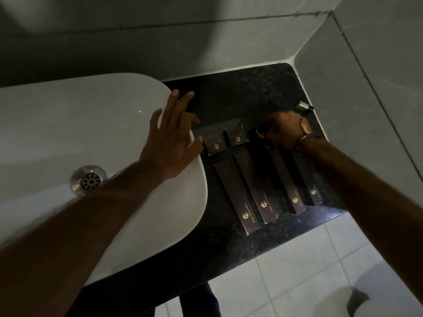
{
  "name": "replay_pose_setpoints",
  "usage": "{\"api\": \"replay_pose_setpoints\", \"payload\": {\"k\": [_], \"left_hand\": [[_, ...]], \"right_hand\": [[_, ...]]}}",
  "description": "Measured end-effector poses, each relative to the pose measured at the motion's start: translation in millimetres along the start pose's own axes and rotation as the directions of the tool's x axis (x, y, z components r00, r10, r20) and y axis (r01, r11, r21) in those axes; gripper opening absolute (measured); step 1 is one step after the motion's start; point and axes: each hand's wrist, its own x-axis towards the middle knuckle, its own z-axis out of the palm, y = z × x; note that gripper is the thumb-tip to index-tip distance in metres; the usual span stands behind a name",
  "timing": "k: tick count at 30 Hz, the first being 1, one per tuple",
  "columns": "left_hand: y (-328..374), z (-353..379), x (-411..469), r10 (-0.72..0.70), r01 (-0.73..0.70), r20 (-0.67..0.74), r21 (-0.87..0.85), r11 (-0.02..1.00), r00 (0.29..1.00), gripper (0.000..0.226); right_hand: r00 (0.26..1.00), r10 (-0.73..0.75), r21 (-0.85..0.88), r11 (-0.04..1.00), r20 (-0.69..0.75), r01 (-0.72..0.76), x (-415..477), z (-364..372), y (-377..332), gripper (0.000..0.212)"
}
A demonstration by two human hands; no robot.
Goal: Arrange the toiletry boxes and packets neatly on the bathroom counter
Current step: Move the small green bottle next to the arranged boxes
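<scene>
With the left hand [170, 143] spread flat and empty by the sink [103, 124], four long boxes [256, 188] and two small boxes [226, 139] are already aligned on the worktop [240, 92], while something indistinct is grasped by the right hand [283, 130], so little seems left.

Sink [68, 124] takes the left of the counter [240, 92]; drain [88, 179] sits in its basin, near side. Wall tiles behind and to the right, meeting at the far right corner. Floor [297, 259] below the counter's near edge.

Right of the sink, on the counter: four long boxes side by side, ends toward the near edge — first [237, 197], second [256, 186], third [285, 179], fourth [307, 179] left to right.

Behind them, two short boxes [215, 143] [237, 137] side by side, just beside the sink rim.

Small bottle [305, 105] lies farther back, near the right wall.

Left hand [170, 138] over the sink rim, left of the short boxes. Right hand [285, 129] behind the third and fourth boxes.
</scene>
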Motion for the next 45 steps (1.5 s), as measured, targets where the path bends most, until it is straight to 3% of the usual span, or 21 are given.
{"api": "replay_pose_setpoints", "payload": {"k": [4,7,10,14,16,19,26,29,35,39,45], "left_hand": [[0,1,0,-0.002,0.002,-0.001,0.004,1.0,1.0,0.045],[0,2,1,0.002,-0.002,-0.012,0.004,1.0,1.0,0.045],[-1,3,1,0.007,-0.007,-0.019,-0.011,1.0,1.0,0.045],[-2,6,1,0.006,-0.007,-0.033,-0.016,1.0,0.999,0.042],[-1,5,1,0.003,-0.004,-0.036,-0.019,1.0,0.999,0.043],[0,5,1,0.0,0.0,-0.028,-0.009,1.0,1.0,0.044],[-2,7,1,0.0,0.0,-0.027,0.0,1.0,1.0,0.041],[-2,6,1,0.002,-0.002,-0.028,-0.002,1.0,1.0,0.041],[-1,4,1,-0.005,0.005,-0.021,0.005,1.0,1.0,0.042],[-1,3,0,-0.003,0.004,-0.02,0.015,1.0,1.0,0.043],[0,3,0,0.006,-0.005,-0.028,0.015,1.0,1.0,0.041]], "right_hand": [[1.0,0.009,0.016,1.0,0.005,-0.009,0,1,-4,0.039],[1.0,0.006,0.031,1.0,0.011,-0.006,-4,-3,2,0.056],[0.996,0.069,0.128,0.989,0.053,-0.075,-10,-13,32,0.062],[0.967,0.213,0.289,0.943,-0.138,-0.166,-14,-18,80,0.048],[0.938,0.283,0.233,0.943,-0.198,-0.236,-8,-14,95,0.051],[0.942,0.325,0.09,0.944,-0.087,-0.318,5,-9,101,0.062],[0.928,0.358,-0.107,0.923,-0.105,-0.369,22,-5,88,0.049],[0.928,0.34,-0.096,0.929,-0.152,-0.356,21,-6,88,0.051],[0.975,0.221,-0.055,0.973,-0.026,-0.223,14,-19,71,0.044],[0.99,0.125,0.006,0.992,-0.071,-0.125,5,-21,56,0.037],[0.991,0.133,0.023,0.991,0.003,-0.133,2,-17,49,0.036]]}}
